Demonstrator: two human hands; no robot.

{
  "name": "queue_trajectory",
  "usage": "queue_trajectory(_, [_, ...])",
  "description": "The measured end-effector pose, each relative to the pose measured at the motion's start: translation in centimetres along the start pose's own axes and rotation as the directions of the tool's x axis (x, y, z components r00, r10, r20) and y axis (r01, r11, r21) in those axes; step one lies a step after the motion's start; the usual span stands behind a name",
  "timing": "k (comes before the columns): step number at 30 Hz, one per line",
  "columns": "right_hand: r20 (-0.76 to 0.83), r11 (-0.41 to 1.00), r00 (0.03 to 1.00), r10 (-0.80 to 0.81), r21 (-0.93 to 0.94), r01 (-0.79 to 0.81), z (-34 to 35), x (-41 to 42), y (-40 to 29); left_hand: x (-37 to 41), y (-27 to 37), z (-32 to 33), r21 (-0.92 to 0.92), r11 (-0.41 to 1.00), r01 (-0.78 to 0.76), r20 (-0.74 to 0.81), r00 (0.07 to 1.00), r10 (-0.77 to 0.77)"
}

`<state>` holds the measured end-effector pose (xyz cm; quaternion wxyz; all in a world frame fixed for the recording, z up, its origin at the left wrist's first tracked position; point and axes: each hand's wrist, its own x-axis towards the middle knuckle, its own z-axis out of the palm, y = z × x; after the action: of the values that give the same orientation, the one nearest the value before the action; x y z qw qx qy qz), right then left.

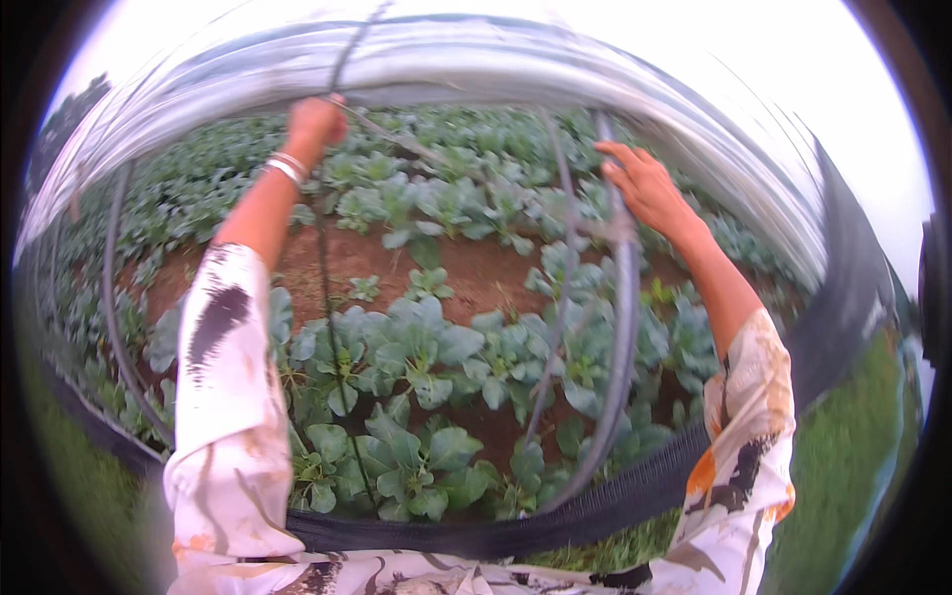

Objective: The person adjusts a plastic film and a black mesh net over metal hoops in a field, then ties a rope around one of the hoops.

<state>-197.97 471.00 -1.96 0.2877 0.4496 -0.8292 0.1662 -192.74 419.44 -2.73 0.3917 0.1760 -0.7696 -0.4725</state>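
Note:
My left hand (320, 128) is raised at the upper left, closed around a thin strap (387, 134) just below the rolled-up plastic sheet (461, 71). A dark cord (331, 327) hangs down below that hand. My right hand (643, 178), at the upper right, has its fingers apart beside the top of a metal tunnel post (625, 297); whether the fingertips touch it I cannot tell. A thinner pole (567, 245) stands left of the post. Leafy brassica plants (424, 342) grow behind the frame.
Black netting (506, 532) runs along the bottom of the frame, close to my body, and rises at the right (840, 297). A curved metal pipe (111, 282) stands at the left. Rows of plants grow in brown soil (476, 275). Grass (840, 439) lies outside at the right.

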Motion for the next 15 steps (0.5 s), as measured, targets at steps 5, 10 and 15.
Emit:
queue_trajectory(5, [0.267, 0.731, 0.911, 0.315, 0.545, -0.412, -1.7, -5.6, -1.8, -1.3, 2.0, -0.5, -0.195, 0.977, 0.085, 0.109, 0.992, -0.065])
queue_trajectory(10, [0.298, 0.607, 0.902, 0.311, 0.668, -0.430, -1.0, -7.8, -1.5, -5.0, 2.3, 1.0, 0.672, 0.713, -0.201, -0.195, 0.880, 0.432])
queue_trajectory(15, [0.442, 0.534, 0.810, 0.385, 0.610, -0.586, 1.1, -8.9, 2.1, -18.3, 8.7, 7.7, 0.522, 0.170, -0.836, 0.304, 0.368, 0.879])
